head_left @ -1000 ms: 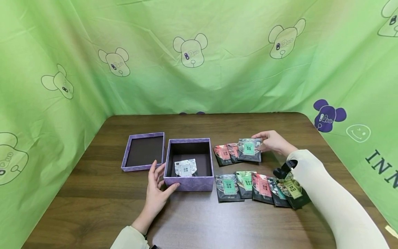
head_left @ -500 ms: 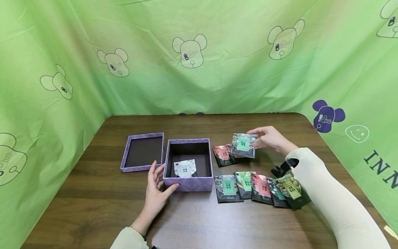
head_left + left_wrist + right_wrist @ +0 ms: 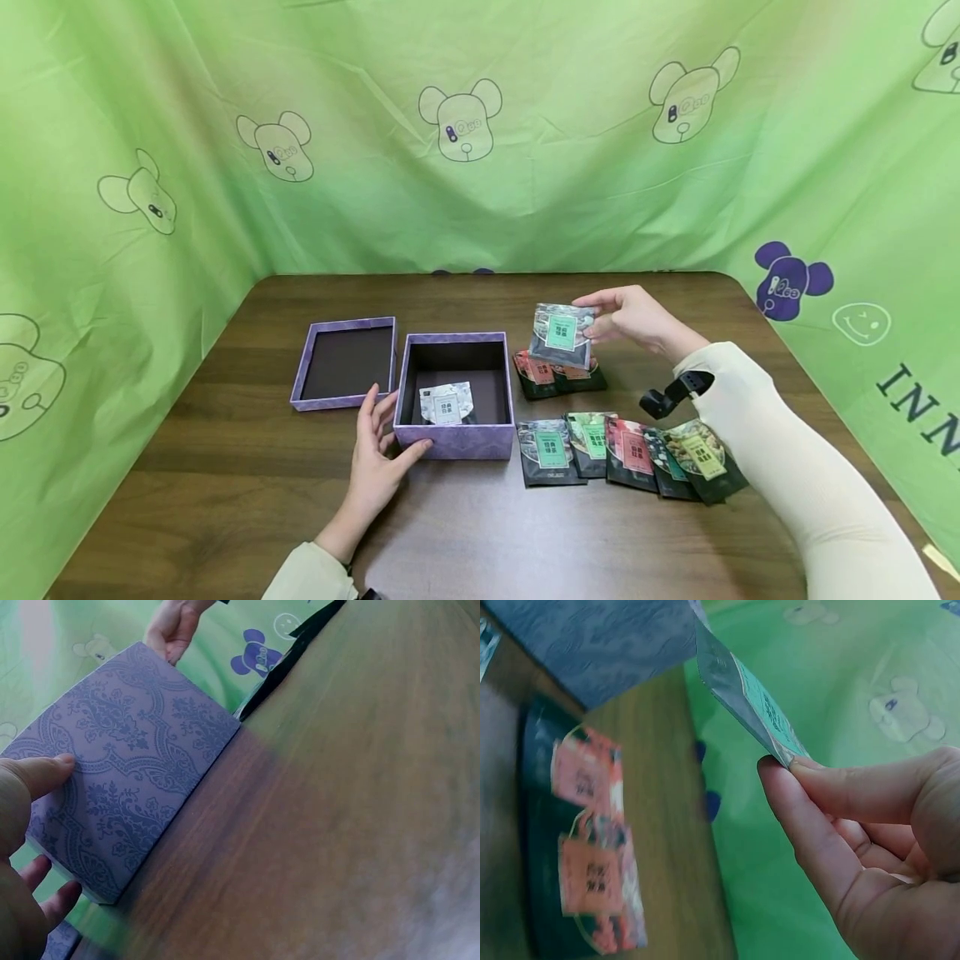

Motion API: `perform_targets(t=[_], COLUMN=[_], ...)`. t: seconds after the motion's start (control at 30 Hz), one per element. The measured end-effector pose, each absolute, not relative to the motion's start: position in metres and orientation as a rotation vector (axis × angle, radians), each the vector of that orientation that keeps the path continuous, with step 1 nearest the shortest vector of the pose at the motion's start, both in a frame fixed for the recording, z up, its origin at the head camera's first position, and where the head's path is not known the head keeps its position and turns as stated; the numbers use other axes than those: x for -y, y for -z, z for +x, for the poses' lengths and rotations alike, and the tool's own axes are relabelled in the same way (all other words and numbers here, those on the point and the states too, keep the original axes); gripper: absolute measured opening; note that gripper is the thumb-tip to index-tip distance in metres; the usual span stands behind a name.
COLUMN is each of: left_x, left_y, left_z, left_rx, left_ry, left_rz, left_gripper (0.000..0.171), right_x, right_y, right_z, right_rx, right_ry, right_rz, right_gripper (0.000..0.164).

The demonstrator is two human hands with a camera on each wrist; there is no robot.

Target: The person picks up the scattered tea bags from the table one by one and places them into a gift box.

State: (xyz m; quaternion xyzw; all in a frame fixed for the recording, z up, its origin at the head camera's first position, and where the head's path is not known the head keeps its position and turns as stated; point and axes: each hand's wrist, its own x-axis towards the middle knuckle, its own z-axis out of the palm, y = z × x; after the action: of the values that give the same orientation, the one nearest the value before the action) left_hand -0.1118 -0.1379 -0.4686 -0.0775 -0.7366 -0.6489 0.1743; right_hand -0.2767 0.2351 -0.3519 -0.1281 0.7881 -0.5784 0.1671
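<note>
A purple patterned box (image 3: 454,443) stands lidless on the wooden table, a white-and-silver tea sachet (image 3: 446,403) inside it. My left hand (image 3: 378,467) holds the box by its near left corner; in the left wrist view the thumb (image 3: 46,774) lies on the patterned front and the other fingers are round the side. Off the table, my right hand (image 3: 637,321) pinches a dark tea sachet with a teal label (image 3: 561,333) by its right edge, between thumb and forefinger. It hangs over two red-labelled tea sachets (image 3: 592,874), partly covering them in the head view.
Left of the box lies its purple lid (image 3: 345,365), dark inside facing up. A row of several overlapping tea sachets (image 3: 632,450) lies right of the box, nearer me, beneath the right forearm. Green printed cloth (image 3: 465,217) hangs behind the table's far edge and at both sides.
My right hand has lifted the teal-labelled sachet and carried it leftward toward the box, uncovering more of the right-hand red sachet. The left hand and the box have stayed in place.
</note>
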Motion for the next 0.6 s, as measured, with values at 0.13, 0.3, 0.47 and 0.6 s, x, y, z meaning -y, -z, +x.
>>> perform_targets(t=[0.13,0.3,0.47,0.6], left_x=[0.138,0.138,0.138,0.138], left_y=[0.468,0.467,0.466,0.467], left_z=[-0.111,-0.112,-0.112,-0.111], left_rx=[2.1,2.1,2.096,2.093], left_ry=[1.838,1.843,1.849,1.854], left_rz=[-0.208,-0.209,-0.212,-0.211], left_gripper=[0.1,0.1,0.099,0.099], right_x=[-0.226,-0.214,-0.201,-0.188], right_y=[0.344,0.335,0.33,0.328], right_z=[-0.277,-0.276,-0.273,-0.27], right_rx=[-2.234,-2.237,-2.248,-2.23], right_ry=[1.684,1.715,1.716,1.712], right_rz=[-0.378,-0.403,-0.423,-0.439], right_gripper=[0.057,0.057,0.056,0.055])
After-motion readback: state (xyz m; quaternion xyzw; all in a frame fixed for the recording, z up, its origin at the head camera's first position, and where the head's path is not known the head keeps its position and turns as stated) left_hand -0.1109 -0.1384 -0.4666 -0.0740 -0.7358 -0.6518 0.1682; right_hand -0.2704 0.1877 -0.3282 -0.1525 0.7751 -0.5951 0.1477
